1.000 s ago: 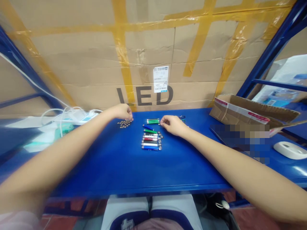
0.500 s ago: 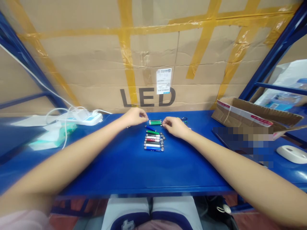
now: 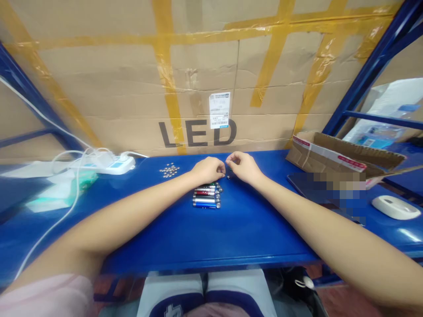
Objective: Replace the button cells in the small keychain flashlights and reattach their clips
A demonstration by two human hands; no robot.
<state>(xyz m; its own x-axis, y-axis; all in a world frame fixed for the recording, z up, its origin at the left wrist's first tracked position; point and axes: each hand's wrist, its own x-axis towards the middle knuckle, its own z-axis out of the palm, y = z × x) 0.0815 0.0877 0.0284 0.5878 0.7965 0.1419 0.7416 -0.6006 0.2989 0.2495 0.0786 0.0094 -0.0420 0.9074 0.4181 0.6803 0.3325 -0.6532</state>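
Observation:
My left hand (image 3: 209, 169) and my right hand (image 3: 245, 167) meet fingertip to fingertip above the far end of a row of small keychain flashlights (image 3: 206, 196) on the blue table (image 3: 185, 233). Both hands have their fingers pinched together. A small dark piece (image 3: 230, 175) shows just under my right fingers; what either pinch grips is mostly hidden. The flashlights lie side by side in blue, silver, red and green. A little pile of several silver button cells (image 3: 169, 170) lies to the left of my left hand, apart from it.
A taped cardboard box marked LED (image 3: 198, 88) stands behind the table. A white power strip (image 3: 109, 164) with cables lies at the left. An open cardboard box (image 3: 343, 156) and a white oval device (image 3: 395, 207) are at the right.
My left hand has moved right from the button cells to meet my right hand. The green flashlight that lay between them is no longer seen on the table.

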